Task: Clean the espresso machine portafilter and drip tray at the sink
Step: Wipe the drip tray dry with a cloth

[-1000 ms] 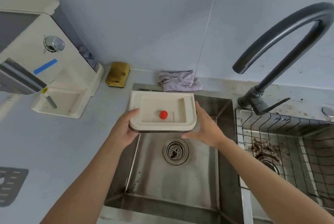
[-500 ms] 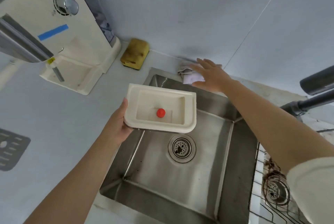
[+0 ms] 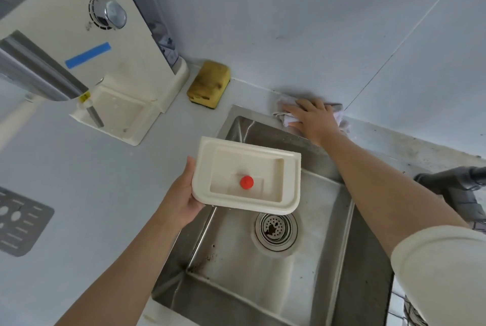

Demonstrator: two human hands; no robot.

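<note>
My left hand (image 3: 184,196) grips the left edge of the cream drip tray (image 3: 290,186), holding it level over the steel sink (image 3: 263,267). A small red float (image 3: 246,182) sits in the tray's well. My right hand (image 3: 313,118) lies on the crumpled grey cloth (image 3: 285,116) behind the sink, by the wall, fingers over it. The cream espresso machine (image 3: 110,68) stands at the back left, with its base bare where the tray belongs. No portafilter is in view.
A yellow sponge (image 3: 209,85) lies against the wall between the machine and the cloth. A grey perforated metal grate (image 3: 18,221) rests on the counter at the far left. The sink drain (image 3: 275,228) holds dark grounds. A dark faucet (image 3: 457,183) sits at the right.
My right hand left the tray's right edge and reached back to the cloth, now lying on it. The left hand alone holds the tray. The view turned left.
</note>
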